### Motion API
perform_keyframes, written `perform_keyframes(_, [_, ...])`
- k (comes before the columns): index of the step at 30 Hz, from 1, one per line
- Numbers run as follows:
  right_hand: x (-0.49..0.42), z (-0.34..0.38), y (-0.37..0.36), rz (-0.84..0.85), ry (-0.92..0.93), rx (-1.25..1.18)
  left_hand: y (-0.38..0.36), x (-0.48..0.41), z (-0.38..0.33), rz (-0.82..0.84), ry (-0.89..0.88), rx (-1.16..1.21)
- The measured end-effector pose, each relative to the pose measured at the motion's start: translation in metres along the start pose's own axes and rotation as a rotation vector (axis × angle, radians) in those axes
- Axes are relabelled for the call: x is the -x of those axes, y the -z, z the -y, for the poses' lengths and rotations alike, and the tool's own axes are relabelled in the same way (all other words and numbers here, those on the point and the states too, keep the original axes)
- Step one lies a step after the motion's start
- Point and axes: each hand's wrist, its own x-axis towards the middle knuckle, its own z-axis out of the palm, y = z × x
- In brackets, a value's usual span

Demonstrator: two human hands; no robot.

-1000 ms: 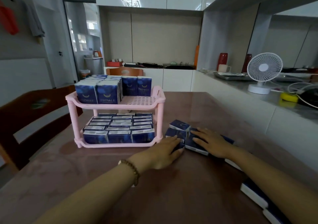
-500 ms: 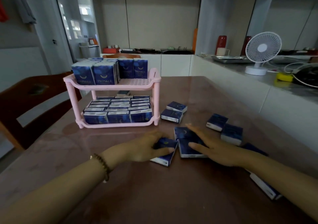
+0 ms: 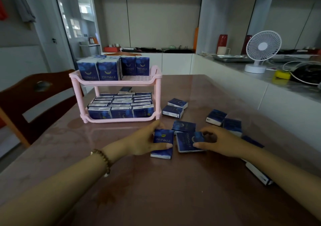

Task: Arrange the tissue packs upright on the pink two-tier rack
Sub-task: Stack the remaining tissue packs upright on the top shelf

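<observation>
Starting at your far left, a brown wooden chair (image 3: pixel 34 93) stands at the edge of the glossy reddish-brown table (image 3: pixel 156 191). Just right of it, on the table, stands the pink two-tier plastic rack (image 3: pixel 159 86). Its top tier carries upright dark blue tissue packs (image 3: pixel 107 69) across the left and back, and the perforated floor at the front right is bare. The lower tier is filled with three rows of lower-tier packs (image 3: pixel 121 107), their top edges facing up.

In front of the rack's right leg, your left hand (image 3: pixel 147 141), with a brown beaded bracelet (image 3: pixel 102 159) at the wrist, grips one blue tissue pack (image 3: pixel 163 142). The thumb lies across its lower face and the fingers curl behind its far edge. The pack's near end touches the table.

Just beside it, your right hand (image 3: pixel 220 143) holds a second blue pack (image 3: pixel 188 141), thumb at the near edge and fingers curled over the far corner. This pack overlaps a third pack (image 3: pixel 184 126) lying flat.

Two loose flat packs (image 3: pixel 173 111) lie near the rack's right leg, another pair of packs (image 3: pixel 216 117) lies further right, and more packs show beside your right forearm.

On the grey counter to the right stands a white desk fan (image 3: pixel 260 52) near a yellow sponge (image 3: pixel 282 74).
</observation>
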Motion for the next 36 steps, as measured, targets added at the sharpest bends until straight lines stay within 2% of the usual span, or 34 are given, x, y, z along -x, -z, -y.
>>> perform_keyframes(7, [-0.004, 0.007, -0.002, -0.027, 0.064, -0.263, 0.02, 0.009, -0.013, -0.009, 0.002, 0.022])
perform_keyframes(10, [-0.011, 0.023, 0.01, -0.122, 0.134, -0.402, 0.043, 0.012, -0.027, -0.024, 0.021, 0.062])
perform_keyframes(13, [-0.025, 0.044, 0.032, -0.213, 0.201, -0.535, 0.074, 0.015, -0.049, -0.069, -0.034, 0.031])
perform_keyframes(18, [-0.054, 0.087, 0.08, -0.295, 0.355, -0.376, 0.132, 0.008, -0.08, -0.219, -0.143, -0.174])
perform_keyframes(22, [-0.079, 0.119, 0.109, -0.348, 0.489, -0.282, 0.175, -0.002, -0.099, -0.286, -0.231, -0.249])
perform_keyframes(29, [-0.133, 0.155, 0.131, -0.384, 0.537, -0.185, 0.228, -0.036, -0.103, -0.373, -0.14, -0.28])
perform_keyframes(36, [-0.184, 0.157, 0.121, -0.385, 0.574, -0.133, 0.247, -0.067, -0.088, -0.309, -0.057, -0.334])
